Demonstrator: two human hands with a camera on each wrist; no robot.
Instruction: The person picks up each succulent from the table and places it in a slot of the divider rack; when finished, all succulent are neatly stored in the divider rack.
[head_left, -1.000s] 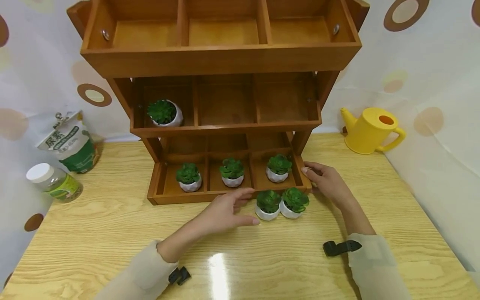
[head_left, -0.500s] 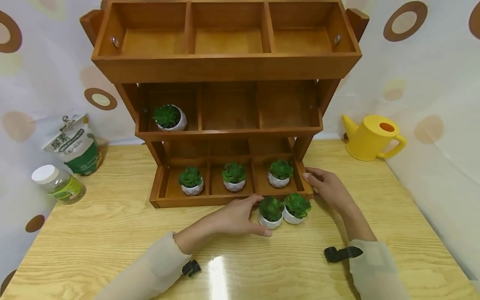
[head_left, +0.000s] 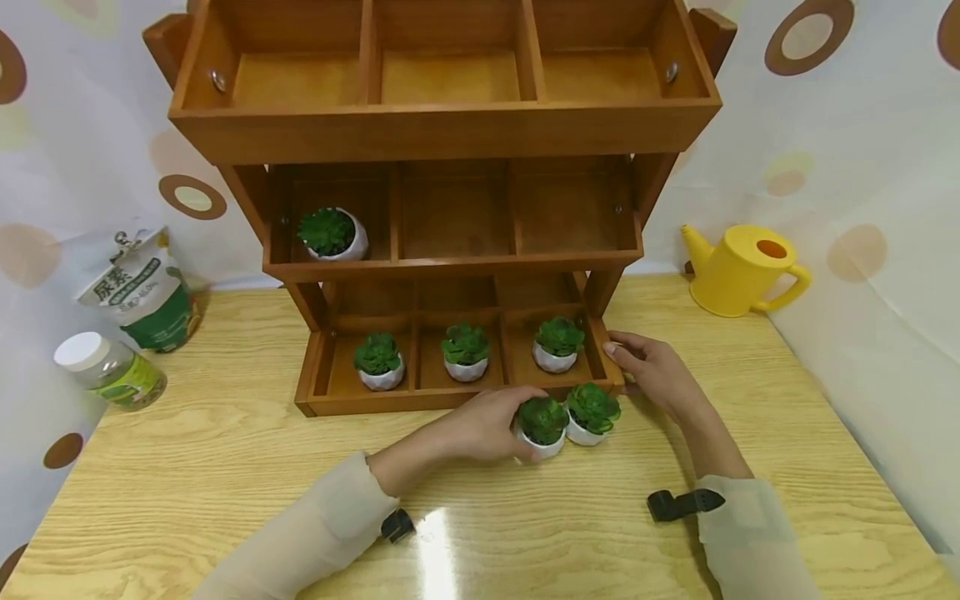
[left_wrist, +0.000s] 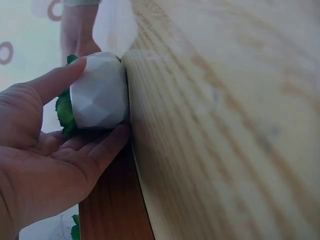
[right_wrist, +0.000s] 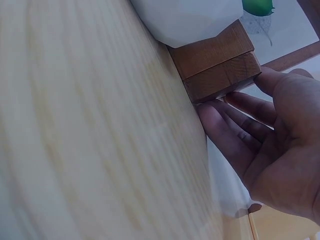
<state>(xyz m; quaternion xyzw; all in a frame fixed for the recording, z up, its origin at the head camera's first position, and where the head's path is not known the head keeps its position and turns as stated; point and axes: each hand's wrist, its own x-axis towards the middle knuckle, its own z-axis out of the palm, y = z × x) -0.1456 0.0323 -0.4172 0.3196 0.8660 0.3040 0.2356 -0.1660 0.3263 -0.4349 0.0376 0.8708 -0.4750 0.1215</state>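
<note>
In the head view my left hand (head_left: 491, 425) curls round a small potted succulent (head_left: 543, 423) standing in front of the wooden shelf's bottom tier (head_left: 360, 405). The left wrist view shows thumb and fingers on opposite sides of its white faceted pot (left_wrist: 102, 92), the pot's base right at the tabletop. Close to its right stands a second potted succulent (head_left: 592, 411). My right hand (head_left: 660, 371) rests against the right end of the bottom tier; in the right wrist view its fingers (right_wrist: 225, 132) lie along the outer side of the wooden corner (right_wrist: 222, 75), thumb at the top edge.
The bottom tier's compartments hold a left succulent (head_left: 379, 362), a middle succulent (head_left: 465, 352) and a right succulent (head_left: 558, 343). Another succulent (head_left: 333, 234) sits in the middle tier's left compartment. A yellow watering can (head_left: 742, 271) stands right; a bag (head_left: 146, 292) and jar (head_left: 112, 371) stand left.
My left hand has moved right to the nearer succulent in front of the shelf and closed round its pot. My right hand stays at the shelf's end. The head view has shifted slightly.
</note>
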